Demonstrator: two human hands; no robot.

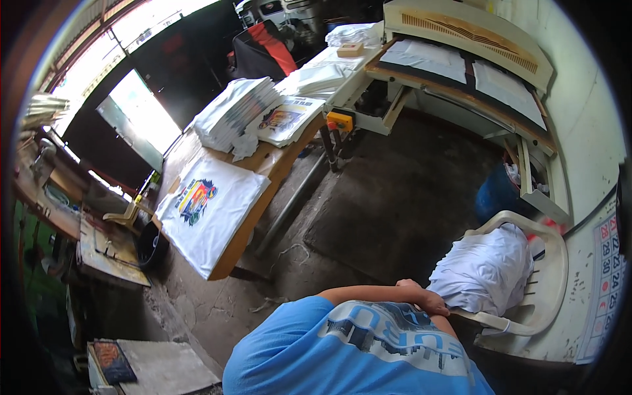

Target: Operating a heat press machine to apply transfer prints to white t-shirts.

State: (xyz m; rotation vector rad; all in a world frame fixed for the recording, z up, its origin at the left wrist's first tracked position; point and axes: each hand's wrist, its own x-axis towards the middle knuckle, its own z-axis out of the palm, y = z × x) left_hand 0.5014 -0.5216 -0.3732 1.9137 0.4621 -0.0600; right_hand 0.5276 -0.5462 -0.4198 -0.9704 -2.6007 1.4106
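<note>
My left forearm crosses in front of my blue T-shirt, and my left hand (433, 303) lies over my right wrist, its fingers curled round it. Just beyond it my right hand (409, 284) shows only in part, and its fingers are too small to make out. Close to both hands, a bundle of white cloth (484, 266) is heaped on a cream plastic chair (556, 276). A printed white T-shirt (214, 204) lies flat at the near end of the wooden table (247, 230), away from my hands.
Behind that shirt stand a tall stack of folded white shirts (234, 112) and a pile of printed shirts (289, 118). A large press machine (471, 39) holds white sheets at the back right. A blue drum (494, 191) stands below it. A calendar (602, 283) hangs at right.
</note>
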